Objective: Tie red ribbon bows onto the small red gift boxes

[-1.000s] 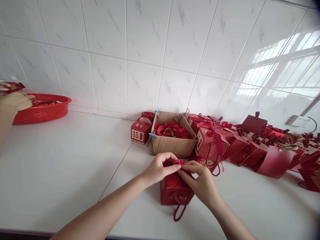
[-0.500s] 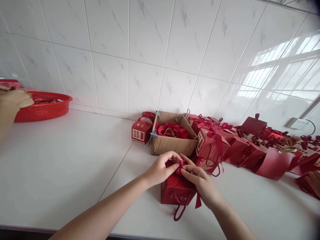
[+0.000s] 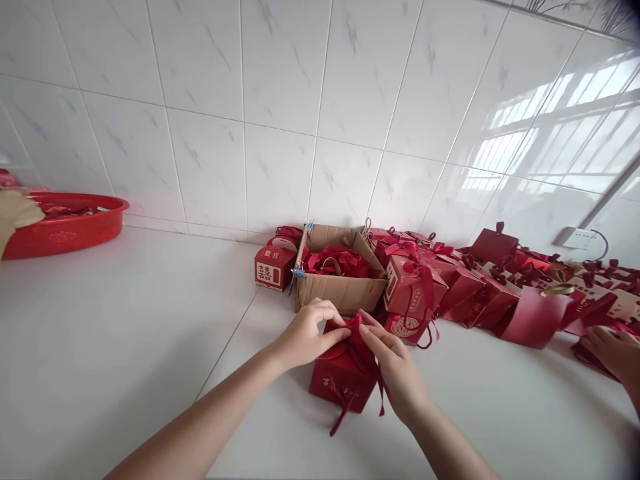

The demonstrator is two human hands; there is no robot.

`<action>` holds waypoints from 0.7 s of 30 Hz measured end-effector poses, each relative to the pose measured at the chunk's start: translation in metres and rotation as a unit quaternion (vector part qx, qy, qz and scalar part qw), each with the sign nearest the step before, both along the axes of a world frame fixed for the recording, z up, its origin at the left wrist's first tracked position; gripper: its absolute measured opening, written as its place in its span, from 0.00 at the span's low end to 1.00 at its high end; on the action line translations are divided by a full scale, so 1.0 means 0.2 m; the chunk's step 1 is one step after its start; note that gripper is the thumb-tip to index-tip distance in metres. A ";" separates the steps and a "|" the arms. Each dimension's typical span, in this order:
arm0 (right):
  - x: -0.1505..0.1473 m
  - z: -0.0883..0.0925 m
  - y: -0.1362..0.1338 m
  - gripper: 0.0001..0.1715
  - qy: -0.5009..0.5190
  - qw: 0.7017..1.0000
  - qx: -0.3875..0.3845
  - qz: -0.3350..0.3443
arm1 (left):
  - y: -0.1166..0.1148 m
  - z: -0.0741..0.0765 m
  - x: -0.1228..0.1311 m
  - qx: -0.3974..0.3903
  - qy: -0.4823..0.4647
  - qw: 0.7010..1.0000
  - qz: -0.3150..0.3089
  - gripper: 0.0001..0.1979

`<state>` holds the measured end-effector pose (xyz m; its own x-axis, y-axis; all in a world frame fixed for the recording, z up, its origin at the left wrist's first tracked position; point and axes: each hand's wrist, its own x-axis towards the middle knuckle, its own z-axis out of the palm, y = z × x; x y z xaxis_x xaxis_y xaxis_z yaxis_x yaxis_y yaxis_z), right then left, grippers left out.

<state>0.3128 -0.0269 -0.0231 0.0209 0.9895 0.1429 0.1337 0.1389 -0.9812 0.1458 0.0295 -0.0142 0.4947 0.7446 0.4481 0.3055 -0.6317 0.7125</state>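
Observation:
A small red gift box (image 3: 337, 387) with gold print and a cord handle stands on the white counter (image 3: 125, 347) in front of me. My left hand (image 3: 305, 337) and my right hand (image 3: 393, 363) meet over its top. The fingers of both hands pinch the red ribbon (image 3: 356, 328) tied at the top of the box. Loose ribbon ends hang down the front of the box.
An open cardboard box (image 3: 340, 290) of red ribbons stands behind my hands. A small red box (image 3: 270, 268) sits to its left; several red gift boxes (image 3: 450, 280) crowd the right. A red basin (image 3: 65, 223) stands far left with another person's hand (image 3: 15, 213). Another person's hand (image 3: 613, 350) reaches in at the right.
The ribbon knot has been drawn tighter on the box top and its ends now hang down the front. Another person's hand has come in at the right edge.

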 end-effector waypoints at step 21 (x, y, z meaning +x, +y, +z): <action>0.19 0.20 -0.06 0.09 -0.407 0.900 0.155 0.029 | -0.03 0.06 -0.02 -0.016 0.074 0.997 -0.034 0.05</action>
